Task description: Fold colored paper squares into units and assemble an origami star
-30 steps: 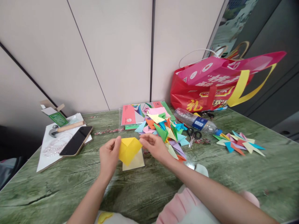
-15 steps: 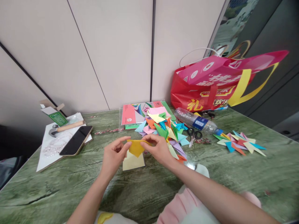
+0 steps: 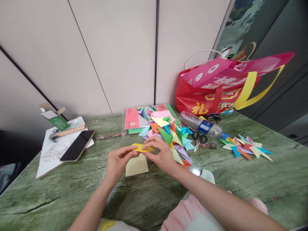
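Observation:
A folded piece of yellow paper (image 3: 139, 147) is held in the air between my two hands, seen almost edge-on. My left hand (image 3: 120, 158) pinches its left end between thumb and fingers. At the right end, my right hand (image 3: 160, 151) grips it the same way, its fingers lying over the top. Under them on the table is a pale yellow square sheet (image 3: 137, 166), its far edge partly covered by the hands. Just beyond my right hand lies a heap of folded paper pieces (image 3: 174, 133) in many colours.
Black-handled scissors (image 3: 199, 138) and a plastic bottle (image 3: 203, 124) lie right of the heap, near a red bag (image 3: 211, 89). Farther right is a paper star (image 3: 246, 147). Paper packs (image 3: 134, 119) sit behind. At left are a phone (image 3: 78, 146), a hammer (image 3: 69, 131) and a small box (image 3: 56, 120).
The yellow paper has tipped from facing me, with its point hanging down, to nearly flat. My left fingers have closed further over it, and the right fingers have shifted onto its top.

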Demonstrator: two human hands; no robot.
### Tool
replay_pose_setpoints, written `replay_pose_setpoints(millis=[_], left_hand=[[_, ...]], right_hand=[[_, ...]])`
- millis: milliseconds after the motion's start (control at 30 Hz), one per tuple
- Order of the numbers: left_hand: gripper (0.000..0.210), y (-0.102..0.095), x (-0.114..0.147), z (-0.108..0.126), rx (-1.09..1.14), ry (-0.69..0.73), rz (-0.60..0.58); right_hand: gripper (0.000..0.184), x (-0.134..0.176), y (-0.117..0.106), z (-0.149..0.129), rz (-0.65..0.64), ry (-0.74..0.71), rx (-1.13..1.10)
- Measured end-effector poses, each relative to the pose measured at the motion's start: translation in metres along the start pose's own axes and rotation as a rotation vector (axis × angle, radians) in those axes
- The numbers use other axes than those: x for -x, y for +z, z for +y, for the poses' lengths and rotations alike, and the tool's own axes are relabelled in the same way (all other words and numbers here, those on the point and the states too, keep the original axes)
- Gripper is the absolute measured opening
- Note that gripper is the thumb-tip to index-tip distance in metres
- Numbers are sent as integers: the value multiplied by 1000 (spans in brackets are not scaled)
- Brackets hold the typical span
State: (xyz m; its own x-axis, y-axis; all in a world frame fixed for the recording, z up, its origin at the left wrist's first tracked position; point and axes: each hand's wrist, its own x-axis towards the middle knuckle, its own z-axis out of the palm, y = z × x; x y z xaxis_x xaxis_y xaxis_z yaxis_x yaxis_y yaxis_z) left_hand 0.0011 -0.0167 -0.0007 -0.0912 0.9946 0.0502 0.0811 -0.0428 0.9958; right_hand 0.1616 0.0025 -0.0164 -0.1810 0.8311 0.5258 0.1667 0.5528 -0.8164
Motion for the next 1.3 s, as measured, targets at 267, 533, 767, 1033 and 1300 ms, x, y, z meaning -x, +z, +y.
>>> replay_pose_setpoints(millis=[267,533,767,1033,1300], left_hand=[[13,-1,1,0,-122,77,85],[11,2,6,6,-163,115,115],[18,8,8,3,-5,46,63],[39,7,4,2,180,-22,-67],[35,4,2,2,181,-86,78]], right_hand=[[6,-3,0,0,29,150,-126],[18,-4,3,6,-58,341,-380],[19,-2,5,6,-64,392,-425],[19,-2,6,6,-8,406,-387],[20,-3,4,5,-32,411,-346]])
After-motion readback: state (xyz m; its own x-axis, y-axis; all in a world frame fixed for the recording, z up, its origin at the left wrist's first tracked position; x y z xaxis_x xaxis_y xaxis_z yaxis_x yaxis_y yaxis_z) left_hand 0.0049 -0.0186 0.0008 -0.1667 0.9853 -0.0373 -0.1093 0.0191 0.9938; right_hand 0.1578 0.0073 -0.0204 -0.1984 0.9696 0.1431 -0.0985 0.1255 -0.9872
